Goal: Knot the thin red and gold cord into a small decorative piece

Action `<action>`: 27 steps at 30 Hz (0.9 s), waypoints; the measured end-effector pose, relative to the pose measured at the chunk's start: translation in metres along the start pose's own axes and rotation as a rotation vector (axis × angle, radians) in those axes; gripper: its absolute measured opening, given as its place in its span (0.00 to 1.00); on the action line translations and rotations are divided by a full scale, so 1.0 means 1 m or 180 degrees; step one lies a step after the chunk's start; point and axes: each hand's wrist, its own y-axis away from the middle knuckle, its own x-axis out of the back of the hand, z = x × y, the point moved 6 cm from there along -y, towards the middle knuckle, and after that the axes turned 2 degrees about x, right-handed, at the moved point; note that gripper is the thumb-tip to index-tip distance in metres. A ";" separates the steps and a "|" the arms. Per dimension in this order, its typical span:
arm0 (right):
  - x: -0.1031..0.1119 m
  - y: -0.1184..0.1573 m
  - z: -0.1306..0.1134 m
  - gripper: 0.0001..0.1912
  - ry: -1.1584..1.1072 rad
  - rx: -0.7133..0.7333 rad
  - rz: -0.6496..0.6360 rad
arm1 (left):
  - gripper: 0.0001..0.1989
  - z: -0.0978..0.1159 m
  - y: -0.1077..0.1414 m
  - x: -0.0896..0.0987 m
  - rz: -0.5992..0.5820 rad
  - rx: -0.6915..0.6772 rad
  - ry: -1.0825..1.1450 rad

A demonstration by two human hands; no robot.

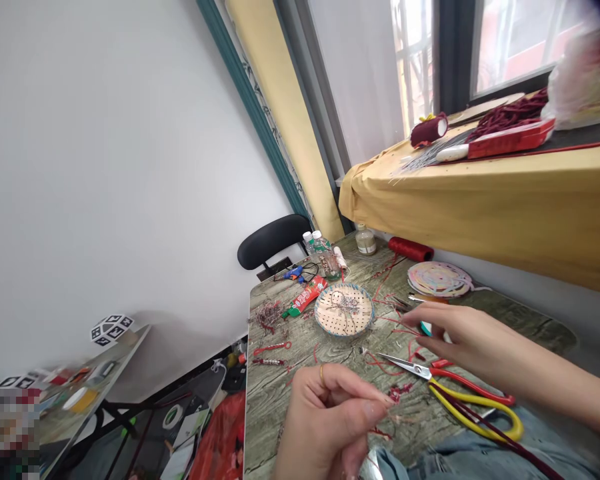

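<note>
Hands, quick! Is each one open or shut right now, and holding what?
Left hand: pinched closed, apparently on a red cord.
Right hand: open; can't tell whether it holds anything.

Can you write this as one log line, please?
left hand: pinching red cord | right hand: near scissors | scissors: lying, unheld

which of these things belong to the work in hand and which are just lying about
Likely in use:
red cord, at the left hand's fingertips
scissors, near the right hand

Probably just lying about:
capped bottles
red-and-green packet
black chair
</note>
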 end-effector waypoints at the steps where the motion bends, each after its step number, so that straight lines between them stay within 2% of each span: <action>1: -0.002 -0.001 -0.005 0.10 -0.0361 -0.0123 -0.0244 | 0.04 0.000 -0.001 0.000 0.0024 0.0029 -0.0041; 2: -0.007 -0.002 -0.013 0.11 -0.0806 -0.0284 -0.0559 | 0.04 0.000 -0.001 0.000 0.0068 0.0054 -0.0089; 4: -0.028 0.005 -0.029 0.13 -0.2983 -0.1366 -0.1401 | 0.05 0.001 -0.002 0.000 0.0169 0.0082 -0.0173; 5: -0.036 0.009 -0.040 0.14 -0.3739 -0.1761 -0.1698 | 0.05 0.003 -0.003 -0.001 0.0218 0.0079 -0.0192; 6: -0.041 0.012 -0.051 0.14 -0.4339 -0.2010 -0.1915 | 0.05 0.005 -0.003 -0.001 0.0241 0.0068 -0.0196; 8: -0.047 0.014 -0.063 0.13 -0.4895 -0.2110 -0.2128 | 0.05 0.008 -0.002 -0.004 0.0218 0.0121 -0.0252; 13: -0.056 0.015 -0.059 0.18 -0.5012 -0.2172 -0.2073 | 0.07 0.009 -0.002 -0.004 0.0227 0.0336 -0.0462; 18: -0.058 0.015 -0.050 0.06 -0.4827 -0.2444 -0.1820 | 0.09 0.008 -0.002 -0.003 0.0297 0.0351 -0.0431; 22: -0.053 0.012 -0.052 0.07 -0.4747 -0.2296 -0.1838 | 0.08 0.006 -0.002 -0.002 0.0277 0.0259 -0.0378; 25: -0.050 0.010 -0.051 0.07 -0.4335 -0.2237 -0.1759 | 0.08 0.005 0.000 -0.002 0.0303 0.0172 -0.0445; 27: -0.045 0.007 -0.049 0.08 -0.3796 -0.2098 -0.1505 | 0.09 0.007 0.004 -0.001 0.0584 0.0058 -0.0626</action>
